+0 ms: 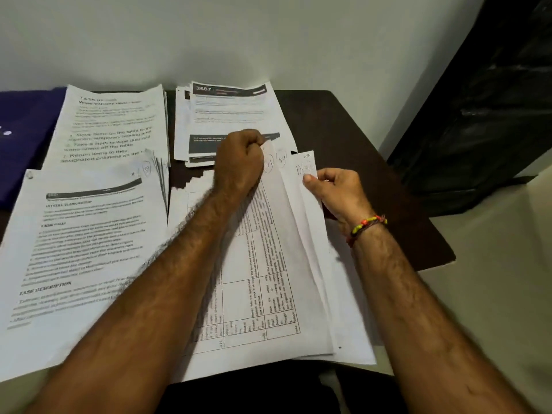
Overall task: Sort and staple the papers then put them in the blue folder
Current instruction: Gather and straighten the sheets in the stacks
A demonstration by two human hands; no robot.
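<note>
A dark counter (343, 121) against a pale wall carries four spreads of printed papers, with the blue folder (21, 144) lying at its far left edge, well apart from both hands. Nearest the person is the table-printed stack (254, 279), its long axis running away from the body; the right hand (334, 192) pinches the upper right corner of lifted sheets between thumb and fingers (310, 179), while the left hand (239, 159), crossed over from the left, is curled into a fist with its fingertips gripping a sheet's top edge. Both hands sit at the stack's far end, so leafing through it looks like the step in hand, and the left is nearer the folder. No stapler is in view. Legible print: "TASK GOAL" and "TASK DESCRIPTION" on the near-left pile (80, 249), "Wipe" and "Take a cloth to wipe" on the far-left pile (113, 127), "3667" on the far pile (230, 112). A beaded bracelet (369, 224) circles the right wrist.
</note>
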